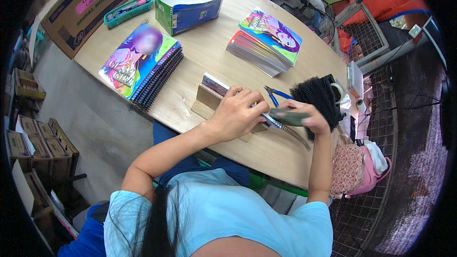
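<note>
My left hand [240, 113] is closed over a notebook [214, 84] standing on edge in a wooden holder [204, 101] near the table's front edge. My right hand [312, 118] grips a flat dark green piece [289, 116], smeared by motion, at the notebook's right end. I cannot make out what the piece is. From that same end a dark spiral coil [297, 137] sticks out to the right, under my right hand. Just beyond my hands lie blue-handled pliers [276, 95]. A bundle of black spiral coils [312, 96] is to the right of them.
Spiral-bound notebooks [138, 62] are stacked at left, and unbound ones [269, 43] farther back at right. Behind stand a cut-down box [188, 12], a green pen basket [128, 12] and a large carton [85, 12]. A pink bag [359, 166] sits beside the table's right edge.
</note>
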### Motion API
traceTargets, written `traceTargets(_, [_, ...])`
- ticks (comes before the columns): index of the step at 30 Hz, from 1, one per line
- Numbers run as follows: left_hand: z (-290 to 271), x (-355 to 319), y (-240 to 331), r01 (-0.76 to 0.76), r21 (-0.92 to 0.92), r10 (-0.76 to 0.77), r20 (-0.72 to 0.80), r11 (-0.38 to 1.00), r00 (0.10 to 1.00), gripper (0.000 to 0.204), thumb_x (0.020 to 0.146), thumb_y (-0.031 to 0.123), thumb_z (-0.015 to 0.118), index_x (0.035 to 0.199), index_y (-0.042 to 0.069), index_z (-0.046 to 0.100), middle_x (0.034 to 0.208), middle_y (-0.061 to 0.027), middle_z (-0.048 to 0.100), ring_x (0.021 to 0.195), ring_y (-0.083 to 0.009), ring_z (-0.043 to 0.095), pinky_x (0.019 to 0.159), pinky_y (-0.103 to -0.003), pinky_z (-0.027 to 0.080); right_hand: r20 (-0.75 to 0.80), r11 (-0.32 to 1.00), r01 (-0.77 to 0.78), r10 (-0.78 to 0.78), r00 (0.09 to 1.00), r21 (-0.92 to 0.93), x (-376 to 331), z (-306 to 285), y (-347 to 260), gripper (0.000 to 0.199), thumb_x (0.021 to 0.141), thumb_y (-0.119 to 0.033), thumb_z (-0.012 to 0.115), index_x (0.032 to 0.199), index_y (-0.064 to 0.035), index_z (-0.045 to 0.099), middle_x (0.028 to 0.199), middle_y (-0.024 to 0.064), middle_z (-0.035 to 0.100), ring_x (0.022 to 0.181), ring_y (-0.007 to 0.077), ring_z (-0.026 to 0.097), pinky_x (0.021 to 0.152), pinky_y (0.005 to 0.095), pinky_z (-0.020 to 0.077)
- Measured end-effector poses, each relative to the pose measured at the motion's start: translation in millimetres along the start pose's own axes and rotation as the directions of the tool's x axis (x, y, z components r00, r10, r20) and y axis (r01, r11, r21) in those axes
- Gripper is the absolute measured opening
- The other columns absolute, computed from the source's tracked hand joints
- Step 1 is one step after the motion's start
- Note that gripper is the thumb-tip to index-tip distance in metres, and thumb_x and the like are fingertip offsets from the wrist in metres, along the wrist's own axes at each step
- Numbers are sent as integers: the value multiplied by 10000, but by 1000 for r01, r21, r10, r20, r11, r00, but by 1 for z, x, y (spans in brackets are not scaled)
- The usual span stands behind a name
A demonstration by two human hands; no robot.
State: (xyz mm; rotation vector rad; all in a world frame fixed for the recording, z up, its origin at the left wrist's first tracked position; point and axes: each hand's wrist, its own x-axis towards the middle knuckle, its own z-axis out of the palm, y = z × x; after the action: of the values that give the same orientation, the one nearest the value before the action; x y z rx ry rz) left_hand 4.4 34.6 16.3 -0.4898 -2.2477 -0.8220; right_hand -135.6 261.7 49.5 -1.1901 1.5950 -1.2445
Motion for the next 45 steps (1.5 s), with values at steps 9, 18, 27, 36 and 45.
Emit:
traceTargets(9, [-4, 2, 1, 36, -12, -36, 1, 999, 999, 340, 701, 174, 724, 1010, 128, 591, 907, -37, 569, 831, -228, 571, 783, -368, 395, -358, 980, -200, 181, 916, -16, -5, -2, -3, 702, 755, -525, 530, 1036, 113, 601, 1086, 178, 580, 1029, 263, 559, 924, 337, 403])
traceTargets(18, [-5, 5, 3, 63, -39, -62, 4, 997, 998, 472, 680, 174, 739, 1116, 124, 564, 924, -44, 573, 839, -228, 578, 771, -365, 401, -295, 998, -42, 52, 954, 41, -8, 10, 0, 649, 722, -469, 603, 1114, 46, 638, 1200, 186, 513, 1083, 290, 515, 963, 380, 381])
traceTargets(27, [-6, 3, 1, 71, -63, -70, 11, 995, 997, 544, 667, 174, 750, 1170, 126, 547, 984, -65, 560, 881, -242, 570, 795, -371, 409, -128, 995, 49, -38, 991, 83, 4, 14, 0, 623, 707, -388, 622, 1072, 117, 623, 1253, 198, 497, 1125, 287, 520, 987, 345, 375])
traceTargets(36, [-13, 0, -4, 128, 125, -114, -118, 984, 987, 545, 619, 233, 807, 1103, 128, 578, 1132, -109, 499, 1022, -295, 520, 870, -414, 416, -201, 646, -207, 83, 976, -735, 35, 10, -7, 472, 813, -216, 586, 1191, 66, 577, 1265, 158, 558, 1121, 273, 541, 1000, 358, 367])
traceTargets(45, [-22, -18, -38, 372, -119, -389, -204, 921, 898, 475, 552, 272, 886, 822, 61, 557, 1128, -136, 400, 920, -238, 515, 722, -330, 489, -128, 998, 38, -31, 991, 51, 35, 17, -3, 456, 828, -292, 576, 1095, 74, 627, 1214, 172, 592, 1095, 280, 565, 962, 364, 402])
